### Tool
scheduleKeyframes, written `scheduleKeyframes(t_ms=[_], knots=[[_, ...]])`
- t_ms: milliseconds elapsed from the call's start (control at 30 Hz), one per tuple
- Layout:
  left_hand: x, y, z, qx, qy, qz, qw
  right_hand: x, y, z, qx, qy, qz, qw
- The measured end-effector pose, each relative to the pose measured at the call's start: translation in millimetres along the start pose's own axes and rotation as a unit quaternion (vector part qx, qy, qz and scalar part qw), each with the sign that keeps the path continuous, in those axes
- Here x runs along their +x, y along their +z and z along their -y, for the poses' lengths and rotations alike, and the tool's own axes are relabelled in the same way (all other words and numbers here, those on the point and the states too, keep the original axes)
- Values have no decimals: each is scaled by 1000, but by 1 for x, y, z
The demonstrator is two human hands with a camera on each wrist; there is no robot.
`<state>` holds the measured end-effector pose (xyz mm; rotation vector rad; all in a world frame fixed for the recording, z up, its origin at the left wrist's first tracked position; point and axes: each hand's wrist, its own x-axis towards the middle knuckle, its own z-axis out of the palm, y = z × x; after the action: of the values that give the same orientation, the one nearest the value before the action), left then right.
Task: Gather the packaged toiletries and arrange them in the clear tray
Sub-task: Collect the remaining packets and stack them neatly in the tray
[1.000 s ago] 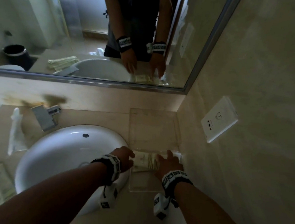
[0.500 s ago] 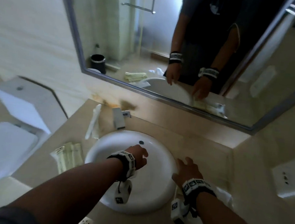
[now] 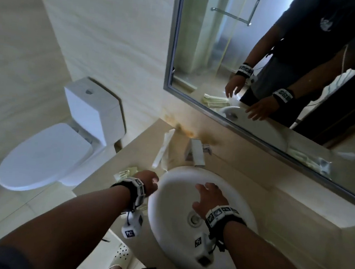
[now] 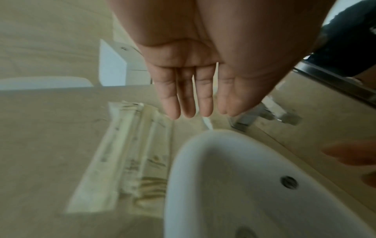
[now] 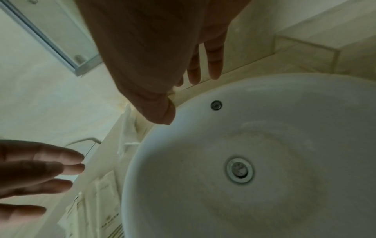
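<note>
Both hands have swung away from the clear tray at the right corner of the counter, where they rested a second ago, and the tray itself has slipped out of the head view as the gaze turned left.

Farthest left stands a white toilet [image 3: 48, 157], well apart from any finger. Next comes the beige counter [image 3: 140, 150], and on it the pale green packaged toiletries [image 4: 130, 154] lie flat in a row, just below and ahead of the left fingertips and right against the outer wall of the sink [image 3: 177, 226]. The left hand [image 3: 146, 184] hovers over them with its fingers [image 4: 204, 96] straight, close together and relaxed, grasping nothing (the wrist view shows a gap between fingertips and wrappers). Beyond those fingertips, toward the wall, a long white wrapped item [image 3: 162, 150] lies on the counter, and to its right the square metal tap [image 3: 196, 154] stands at the back rim of the sink.

The right hand [image 3: 208, 198] hangs over the white bowl, its fingers [image 5: 214, 64] spread loosely and pointing toward the back rim, empty and touching nothing that can be seen. The drain [image 5: 240, 170] sits below its palm, and the small overflow hole [image 5: 216, 105] lies just past the thumb. Above the tap side, the wall mirror [image 3: 211, 51] reflects both released hands and the green packets.
</note>
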<state>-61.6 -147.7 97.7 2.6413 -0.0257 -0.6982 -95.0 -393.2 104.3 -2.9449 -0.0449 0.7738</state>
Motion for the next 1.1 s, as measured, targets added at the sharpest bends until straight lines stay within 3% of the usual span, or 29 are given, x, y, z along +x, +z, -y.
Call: scheduleKeyframes(t_ms=[167, 433, 800, 1100], knots=[[10, -30, 66, 11, -57, -20, 998, 26, 3, 48, -14, -23, 19, 999], [16, -30, 122, 50, -92, 23, 994, 59, 23, 110, 14, -54, 53, 997], [26, -2, 132, 78, -93, 89, 989, 89, 62, 174, 83, -56, 138, 985], [27, 13, 137, -58, -149, 92, 983, 95, 73, 203, 132, -13, 122, 984]])
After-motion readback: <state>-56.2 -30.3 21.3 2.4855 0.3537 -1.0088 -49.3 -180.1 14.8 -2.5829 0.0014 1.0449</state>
